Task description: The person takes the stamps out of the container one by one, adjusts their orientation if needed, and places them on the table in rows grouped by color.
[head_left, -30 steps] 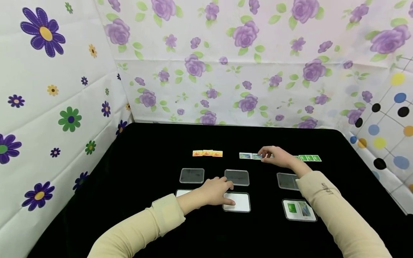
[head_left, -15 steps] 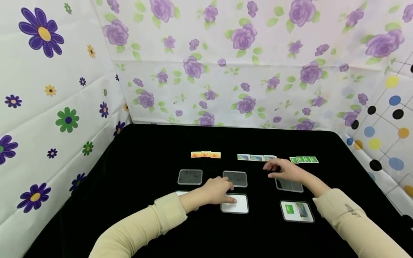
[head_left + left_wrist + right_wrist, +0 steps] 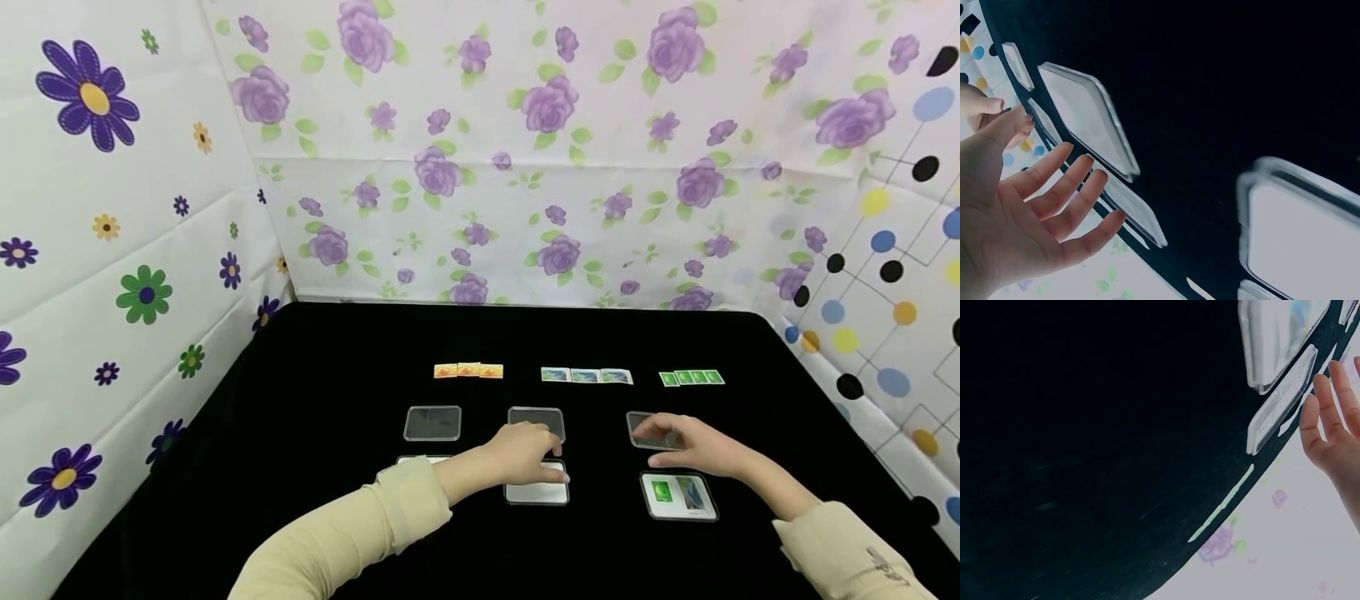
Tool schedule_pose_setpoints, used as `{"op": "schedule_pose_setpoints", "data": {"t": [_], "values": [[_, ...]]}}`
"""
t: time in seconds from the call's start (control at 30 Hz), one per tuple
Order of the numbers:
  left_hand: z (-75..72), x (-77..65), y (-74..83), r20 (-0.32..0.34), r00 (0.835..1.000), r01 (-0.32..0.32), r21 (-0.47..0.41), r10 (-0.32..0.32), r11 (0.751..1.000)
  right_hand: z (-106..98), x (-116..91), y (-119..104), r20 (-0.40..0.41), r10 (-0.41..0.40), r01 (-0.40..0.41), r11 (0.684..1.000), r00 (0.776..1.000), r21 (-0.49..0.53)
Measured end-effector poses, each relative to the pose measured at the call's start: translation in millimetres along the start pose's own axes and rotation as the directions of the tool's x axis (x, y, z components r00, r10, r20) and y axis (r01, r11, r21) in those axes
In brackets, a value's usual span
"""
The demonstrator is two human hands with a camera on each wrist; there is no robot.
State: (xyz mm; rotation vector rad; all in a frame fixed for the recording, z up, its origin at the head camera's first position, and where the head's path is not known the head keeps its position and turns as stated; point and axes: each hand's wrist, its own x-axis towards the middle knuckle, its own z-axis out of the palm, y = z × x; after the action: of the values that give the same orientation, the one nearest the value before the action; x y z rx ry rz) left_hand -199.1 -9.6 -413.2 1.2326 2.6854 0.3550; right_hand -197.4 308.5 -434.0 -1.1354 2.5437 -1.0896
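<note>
My left hand (image 3: 523, 454) hovers over the middle shallow case (image 3: 536, 493), which shows a white inside; its fingers (image 3: 1091, 194) are spread and hold nothing. My right hand (image 3: 697, 446) is above the clear lid (image 3: 637, 425) at the right, thumb and forefinger apart, nothing between them. Just in front of it lies the right case (image 3: 701, 511), with a green stamp-sized card (image 3: 662, 492) and a blue landscape one (image 3: 690, 492) on its white inside. In the right wrist view the right hand's fingers (image 3: 1329, 403) look straight and bare.
Across the back lie three orange cards (image 3: 468, 370), three blue landscape cards (image 3: 586, 376) and several green ones (image 3: 693, 377). Two more clear lids, left (image 3: 432, 423) and middle (image 3: 525, 417), lie before them. The left white case (image 3: 420, 458) is partly behind my left forearm.
My right hand has come back from the blue row, toward me and to the right, over the right lid. My left hand has stayed near the middle case, shifting slightly. The view has tilted a little.
</note>
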Motion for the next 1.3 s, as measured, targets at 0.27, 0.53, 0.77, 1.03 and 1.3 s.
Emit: {"op": "schedule_pose_setpoints", "data": {"t": [0.27, 0.53, 0.77, 1.03, 1.3], "values": [[-1.4, 21.2, 17.3, -0.028, 0.998, -0.05, -0.028, 0.049, 0.998, -5.8, -24.5, -3.7, -0.104, -0.07, 0.058, 0.991, 0.992, -0.12], [-2.6, 41.3, 42.9, -0.049, 0.995, -0.087, -0.002, 0.087, 0.996, -7.9, -37.7, -6.7, -0.172, -0.001, -0.033, 0.98, 0.985, -0.195], [6.5, 56.0, 54.8, -0.084, 0.994, -0.064, 0.017, 0.065, 0.998, -2.4, -54.2, -1.7, -0.178, 0.05, -0.088, 0.973, 0.983, -0.212], [13.4, 68.8, 62.4, -0.158, 0.987, -0.031, -0.083, 0.017, 0.996, 7.3, -71.1, 4.1, -0.18, 0.078, -0.117, 0.969, 0.981, -0.219], [24.1, 80.6, 68.9, -0.163, 0.986, 0.003, -0.102, -0.02, 0.995, 12.8, -84.9, 13.6, -0.177, 0.08, -0.119, 0.967, 0.981, -0.227]]}}
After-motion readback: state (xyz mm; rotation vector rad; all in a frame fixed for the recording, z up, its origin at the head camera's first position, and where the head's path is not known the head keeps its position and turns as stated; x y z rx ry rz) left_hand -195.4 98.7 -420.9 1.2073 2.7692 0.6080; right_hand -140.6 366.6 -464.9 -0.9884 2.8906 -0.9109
